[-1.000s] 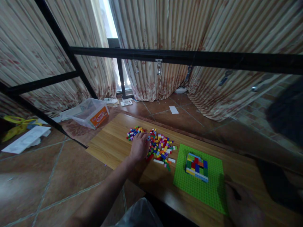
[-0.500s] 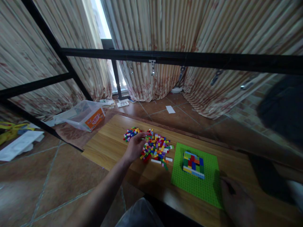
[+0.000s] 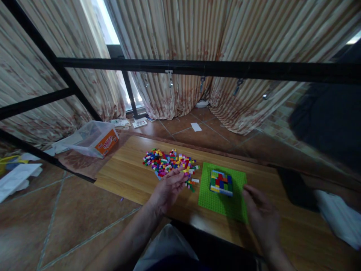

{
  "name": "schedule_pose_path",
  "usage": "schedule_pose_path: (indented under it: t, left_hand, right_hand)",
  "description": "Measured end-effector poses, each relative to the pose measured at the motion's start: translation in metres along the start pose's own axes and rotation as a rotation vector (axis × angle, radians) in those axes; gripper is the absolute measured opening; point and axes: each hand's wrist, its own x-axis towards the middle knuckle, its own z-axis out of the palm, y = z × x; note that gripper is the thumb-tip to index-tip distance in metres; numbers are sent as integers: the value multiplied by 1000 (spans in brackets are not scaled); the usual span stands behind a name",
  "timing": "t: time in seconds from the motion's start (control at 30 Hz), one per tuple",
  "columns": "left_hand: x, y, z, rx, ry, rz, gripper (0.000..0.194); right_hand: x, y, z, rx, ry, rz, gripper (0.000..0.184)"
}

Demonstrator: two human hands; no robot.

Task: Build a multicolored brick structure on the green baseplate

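Note:
My left hand (image 3: 169, 190) hovers over the near side of a pile of small toy building bricks (image 3: 165, 160), palm turned partly up. Its fingers are drawn together; a brick may be at the tips, but it blends with the pile behind. A green studded baseplate (image 3: 207, 205) lies right of the pile. On it stands a low, roughly square block of joined bricks (image 3: 221, 183) in red, blue, yellow, green and white. Beside the plate's right edge is my right hand (image 3: 261, 210), slightly blurred, its fingers curled together. What it holds, if anything, is hidden.
The wooden table (image 3: 121, 169) carries the bricks and plate. At its right lie a dark flat object (image 3: 296, 188) and a whitish bundle (image 3: 338, 216). A clear plastic bin (image 3: 90, 139) with an orange label stands on the floor at left. A black metal bar (image 3: 180, 66) crosses behind.
My left hand has drawn back from the middle of the pile to its near right side, turning palm up. My right hand has risen along the plate's right edge. The view has shifted right.

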Motion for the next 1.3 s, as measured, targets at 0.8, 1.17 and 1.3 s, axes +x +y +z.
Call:
schedule_pose_path:
  t: [0.8,1.17,1.3]
  left_hand:
    - [-60,-29,-9,135,-204,-221,31]
    - [-59,-43,-30,90,-221,-237,27]
    - [-51,-45,-35,42,-227,-244,26]
  right_hand:
    - [-66,-106,28,390,-587,-281,18]
    - [-85,-89,41,360,-463,-386,13]
    - [-83,-88,49,366,-443,-350,12]
